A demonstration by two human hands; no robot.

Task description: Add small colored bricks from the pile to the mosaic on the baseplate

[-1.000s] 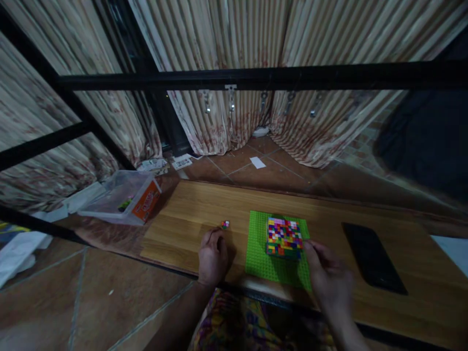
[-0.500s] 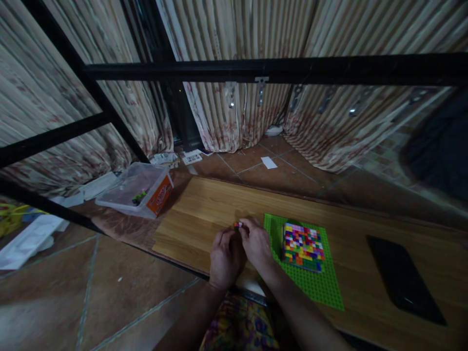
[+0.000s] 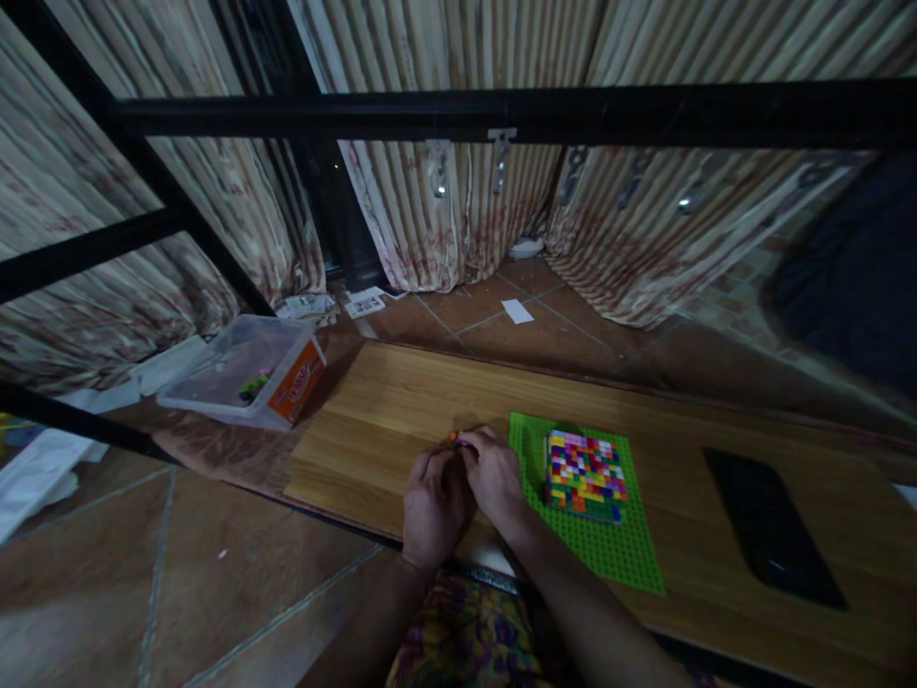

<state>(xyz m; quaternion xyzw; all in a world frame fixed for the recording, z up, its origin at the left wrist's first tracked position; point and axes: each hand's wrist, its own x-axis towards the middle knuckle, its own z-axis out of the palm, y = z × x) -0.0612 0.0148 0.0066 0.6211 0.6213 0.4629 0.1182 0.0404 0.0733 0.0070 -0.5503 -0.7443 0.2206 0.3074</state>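
Note:
My left hand (image 3: 434, 502) and my right hand (image 3: 496, 475) are pressed together on the wooden board (image 3: 401, 401), left of the green baseplate (image 3: 608, 554). The fingertips of both hands pinch a few small coloured bricks (image 3: 458, 439) just above the board. A multicoloured brick block (image 3: 586, 472) stands on the baseplate, to the right of my right hand and apart from it.
A black phone (image 3: 770, 537) lies on the board at the right. A clear plastic box with an orange label (image 3: 247, 373) sits on the floor at the left. Black metal bars (image 3: 501, 113) cross overhead, with curtains behind.
My right hand left the brick block and crossed to the small bricks, meeting my left hand there. The view has shifted a little to the left.

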